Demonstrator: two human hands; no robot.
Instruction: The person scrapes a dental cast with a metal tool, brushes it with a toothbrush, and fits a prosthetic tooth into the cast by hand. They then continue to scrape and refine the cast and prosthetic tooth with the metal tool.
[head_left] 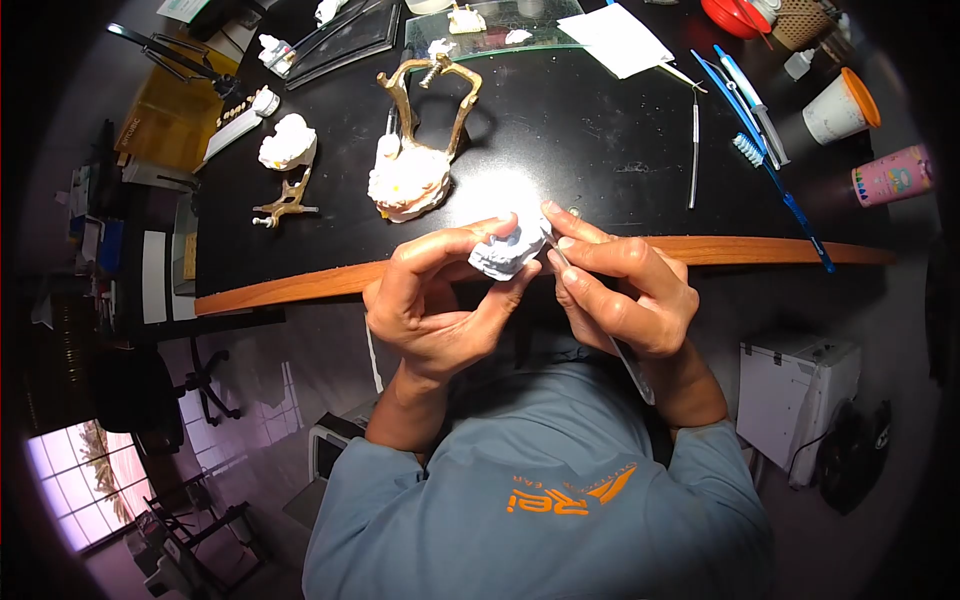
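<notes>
Far left on the black desk point(600, 150): a small white plaster cast point(288, 142) is sitting with a small brass frame point(286, 204) lying just near of it. Right of that, a brass articulator point(430, 95) is standing upright over a bigger plaster model point(408, 180), touching it.

Centre, near edge of the desk, above the wooden rim: the left hand point(435, 300) is curling around a small white dental cast point(508, 252), thumb on top, fingers wrapping under, gripping it firmly. The right hand point(625, 290) is closing on a thin instrument point(590, 310), pinching it pen-style, its tip touching the cast's right side; the handle is running down past the wrist. Both hands are meeting just beside each other over the person's lap.

Right of the hands, farther back: a thin metal tool point(694, 150) is lying on the desk, then a blue toothbrush point(765, 165), a white cup with orange lid point(842, 108) tilted on its side, and a pink patterned cup point(892, 175) at far right. A white paper sheet point(620, 40) is lying at the far edge.
</notes>
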